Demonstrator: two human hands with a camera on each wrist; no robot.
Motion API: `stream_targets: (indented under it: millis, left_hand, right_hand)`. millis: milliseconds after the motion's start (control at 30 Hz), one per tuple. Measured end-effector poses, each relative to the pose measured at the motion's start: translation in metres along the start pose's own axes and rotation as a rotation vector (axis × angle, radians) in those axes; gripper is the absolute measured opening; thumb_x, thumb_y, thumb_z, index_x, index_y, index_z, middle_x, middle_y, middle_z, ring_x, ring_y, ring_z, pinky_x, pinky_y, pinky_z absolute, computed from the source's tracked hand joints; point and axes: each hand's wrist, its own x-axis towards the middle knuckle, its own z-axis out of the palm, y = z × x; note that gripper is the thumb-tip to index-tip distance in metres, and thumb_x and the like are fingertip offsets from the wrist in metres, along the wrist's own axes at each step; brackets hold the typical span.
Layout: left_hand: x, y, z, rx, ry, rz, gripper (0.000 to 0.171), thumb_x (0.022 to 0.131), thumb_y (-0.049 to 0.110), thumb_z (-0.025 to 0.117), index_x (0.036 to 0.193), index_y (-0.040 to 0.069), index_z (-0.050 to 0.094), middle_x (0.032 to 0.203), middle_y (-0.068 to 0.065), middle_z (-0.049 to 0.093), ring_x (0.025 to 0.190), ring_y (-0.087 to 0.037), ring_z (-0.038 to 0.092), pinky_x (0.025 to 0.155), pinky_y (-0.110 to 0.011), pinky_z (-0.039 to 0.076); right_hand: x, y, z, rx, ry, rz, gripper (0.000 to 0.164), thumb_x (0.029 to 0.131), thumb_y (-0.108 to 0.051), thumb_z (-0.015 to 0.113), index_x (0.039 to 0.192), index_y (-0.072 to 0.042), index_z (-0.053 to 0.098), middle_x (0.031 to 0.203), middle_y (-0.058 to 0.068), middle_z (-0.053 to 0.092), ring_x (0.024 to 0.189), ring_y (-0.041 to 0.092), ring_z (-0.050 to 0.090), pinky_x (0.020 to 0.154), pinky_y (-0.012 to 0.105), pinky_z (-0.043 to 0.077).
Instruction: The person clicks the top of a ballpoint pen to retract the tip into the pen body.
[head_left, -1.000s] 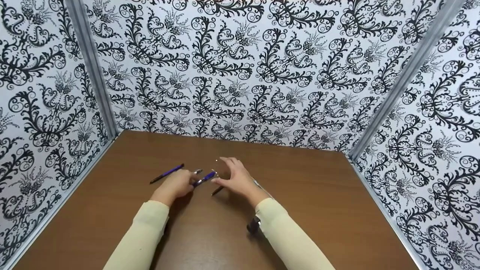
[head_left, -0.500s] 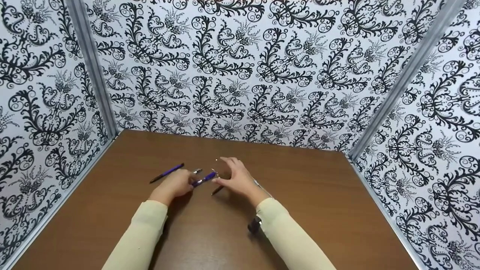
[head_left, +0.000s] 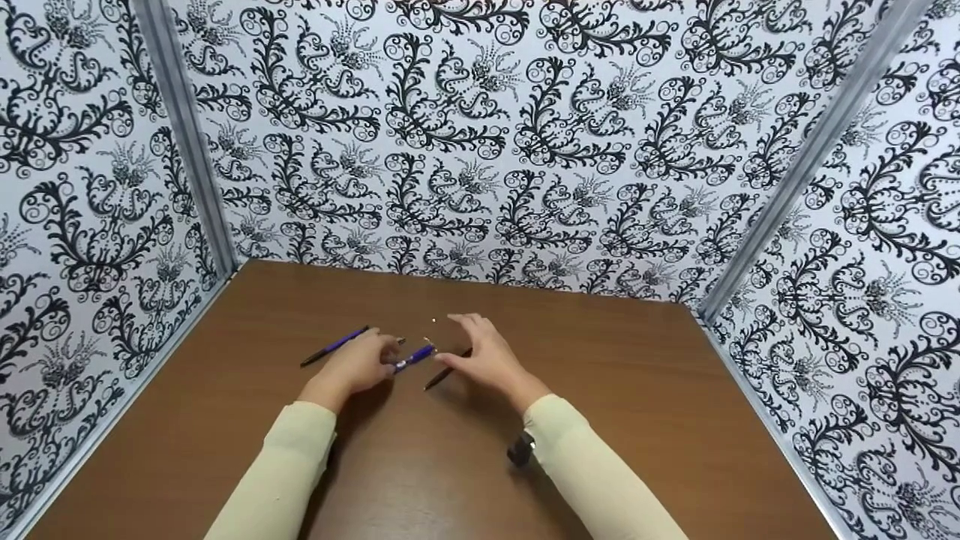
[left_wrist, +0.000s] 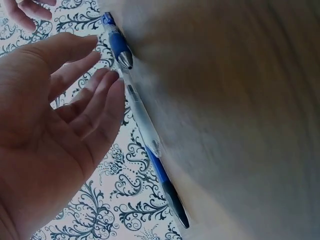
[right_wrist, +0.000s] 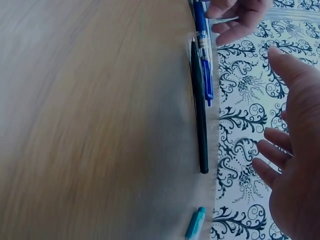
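Observation:
Both hands hover over a brown table, fingers loosely bent and holding nothing. A blue pen [head_left: 415,358] lies between them, close to the fingertips of my left hand [head_left: 358,366]. My right hand [head_left: 487,360], thumb and fingers spread apart, is above a slim black pen [head_left: 448,373], whose far end it partly hides. Beyond the left hand lies a blue pen with a black grip [head_left: 330,349]. A clear whitish pen [left_wrist: 142,117] shows in the left wrist view; in the head view the left hand covers most of it.
The wooden table [head_left: 420,465] is bounded by patterned walls [head_left: 480,150] at the back and sides. Part of a teal pen-like item [right_wrist: 195,223] lies at the bottom of the right wrist view. A black device [head_left: 520,450] sits at the right sleeve.
My left fingers have lifted off the blue pen, which now lies by itself. The right hand has shifted slightly to the right, uncovering more of the black pen.

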Motion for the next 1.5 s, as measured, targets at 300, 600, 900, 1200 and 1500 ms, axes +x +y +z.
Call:
stream_targets:
  millis: [300, 600, 900, 1200, 1500]
  left_hand:
    - [0.01, 0.015, 0.005, -0.078, 0.0, 0.105, 0.02, 0.097, 0.002, 0.077, 0.117, 0.001, 0.076, 0.116, -0.013, 0.071, 0.107, -0.033, 0.073, 0.097, -0.051, 0.06]
    - [0.015, 0.03, 0.015, -0.087, -0.003, 0.19, 0.026, 0.098, 0.006, 0.079, 0.123, 0.0, 0.075, 0.115, -0.017, 0.071, 0.104, -0.035, 0.071, 0.093, -0.055, 0.059]
    - [0.018, 0.042, 0.021, -0.085, -0.034, 0.212, 0.034, 0.096, 0.003, 0.078, 0.129, -0.001, 0.074, 0.111, -0.012, 0.073, 0.104, -0.032, 0.074, 0.095, -0.051, 0.061]
    - [0.022, 0.047, 0.027, -0.117, -0.074, 0.217, 0.034, 0.094, 0.0, 0.076, 0.128, -0.003, 0.073, 0.111, -0.014, 0.071, 0.105, -0.034, 0.073, 0.095, -0.051, 0.061]
    - [0.024, 0.049, 0.033, -0.084, -0.09, 0.192, 0.037, 0.094, 0.002, 0.079, 0.13, -0.003, 0.072, 0.113, -0.015, 0.07, 0.104, -0.032, 0.068, 0.095, -0.053, 0.059]
  right_hand:
    - [-0.015, 0.018, -0.014, -0.029, -0.002, -0.003, 0.072, 0.099, -0.035, 0.084, 0.16, -0.009, 0.055, 0.157, 0.013, 0.058, 0.149, 0.036, 0.05, 0.126, 0.053, 0.038]
    - [-0.025, 0.036, -0.023, -0.053, -0.001, -0.01, 0.068, 0.099, -0.031, 0.083, 0.159, -0.01, 0.056, 0.153, 0.014, 0.058, 0.146, 0.036, 0.051, 0.125, 0.052, 0.04]
    - [-0.03, 0.047, -0.029, -0.056, 0.012, -0.012, 0.067, 0.1, -0.027, 0.084, 0.157, -0.006, 0.057, 0.151, 0.015, 0.059, 0.142, 0.037, 0.053, 0.12, 0.054, 0.045]
    - [-0.032, 0.048, -0.028, -0.05, 0.026, -0.018, 0.066, 0.099, -0.026, 0.084, 0.156, -0.007, 0.058, 0.151, 0.015, 0.059, 0.143, 0.037, 0.053, 0.12, 0.054, 0.045]
    - [-0.036, 0.048, -0.026, -0.022, 0.022, 0.014, 0.065, 0.099, -0.022, 0.085, 0.157, -0.009, 0.057, 0.151, 0.014, 0.059, 0.143, 0.037, 0.053, 0.121, 0.054, 0.045]
